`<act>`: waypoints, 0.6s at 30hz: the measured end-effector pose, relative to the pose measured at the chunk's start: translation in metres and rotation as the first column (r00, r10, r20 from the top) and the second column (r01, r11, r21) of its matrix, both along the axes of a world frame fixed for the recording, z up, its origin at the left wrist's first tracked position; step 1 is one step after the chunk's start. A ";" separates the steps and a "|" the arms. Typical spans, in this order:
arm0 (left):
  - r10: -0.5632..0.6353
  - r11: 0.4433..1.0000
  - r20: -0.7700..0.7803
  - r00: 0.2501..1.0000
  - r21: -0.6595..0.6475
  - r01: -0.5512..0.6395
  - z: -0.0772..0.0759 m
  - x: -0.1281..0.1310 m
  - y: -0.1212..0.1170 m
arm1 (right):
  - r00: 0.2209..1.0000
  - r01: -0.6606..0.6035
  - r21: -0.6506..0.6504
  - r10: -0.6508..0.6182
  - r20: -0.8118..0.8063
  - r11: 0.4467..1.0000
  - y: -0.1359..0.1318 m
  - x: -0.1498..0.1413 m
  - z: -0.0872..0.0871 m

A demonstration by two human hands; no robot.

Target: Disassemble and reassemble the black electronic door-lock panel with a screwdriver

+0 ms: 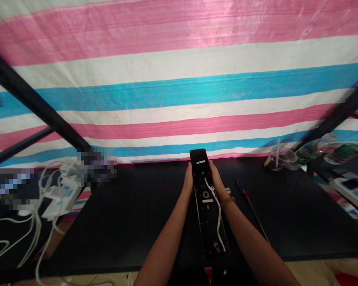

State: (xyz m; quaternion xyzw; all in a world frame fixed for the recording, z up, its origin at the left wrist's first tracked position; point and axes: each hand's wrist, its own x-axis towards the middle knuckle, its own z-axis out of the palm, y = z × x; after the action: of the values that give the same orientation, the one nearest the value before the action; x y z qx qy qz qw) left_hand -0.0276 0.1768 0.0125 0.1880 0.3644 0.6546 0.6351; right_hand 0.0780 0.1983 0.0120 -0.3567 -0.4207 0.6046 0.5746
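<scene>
One screwdriver (247, 196), plastic cup (283, 159) right of panel (204, 214).

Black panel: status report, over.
Left grip and right grip on opposite long sides of black panel, toward far end. White cable along its face. Screwdriver on table, off the panel.

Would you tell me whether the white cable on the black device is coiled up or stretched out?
Stretched out: the white cable runs loosely down the black device without any coils.
</scene>
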 end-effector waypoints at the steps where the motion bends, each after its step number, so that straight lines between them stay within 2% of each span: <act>1: -0.041 0.999 0.040 0.998 -0.021 0.042 -0.004 0.001 -0.002 | 1.000 -0.024 -0.046 0.024 -0.005 0.999 0.000 0.000 -0.005; 4: -0.095 0.994 0.107 0.990 -0.040 0.100 -0.010 0.003 -0.008 | 0.998 -0.068 -0.130 0.065 -0.024 0.989 -0.001 0.001 -0.012; 8: -0.162 0.983 0.126 0.979 -0.065 0.171 -0.008 0.001 -0.011 | 1.000 -0.019 -0.089 0.019 -0.003 0.996 0.003 0.002 -0.011; 11: -0.154 0.984 0.124 0.980 -0.067 0.163 -0.007 0.000 -0.011 | 0.999 0.008 -0.051 -0.005 0.049 0.999 0.007 0.001 -0.012; 14: -0.132 0.985 0.130 0.983 -0.091 0.145 -0.006 0.000 -0.010 | 0.998 0.017 -0.089 -0.011 0.064 0.996 0.007 0.001 -0.015; 18: -0.165 0.979 0.108 0.980 -0.106 0.176 -0.005 -0.002 -0.011 | 0.999 0.014 -0.150 -0.007 0.047 0.989 0.008 0.000 -0.017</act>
State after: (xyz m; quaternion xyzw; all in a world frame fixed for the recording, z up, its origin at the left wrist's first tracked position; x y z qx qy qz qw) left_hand -0.0296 0.1659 0.0072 0.1490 0.3521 0.5841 0.7160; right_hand 0.0778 0.2060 -0.0054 -0.4152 -0.3854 0.6231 0.5393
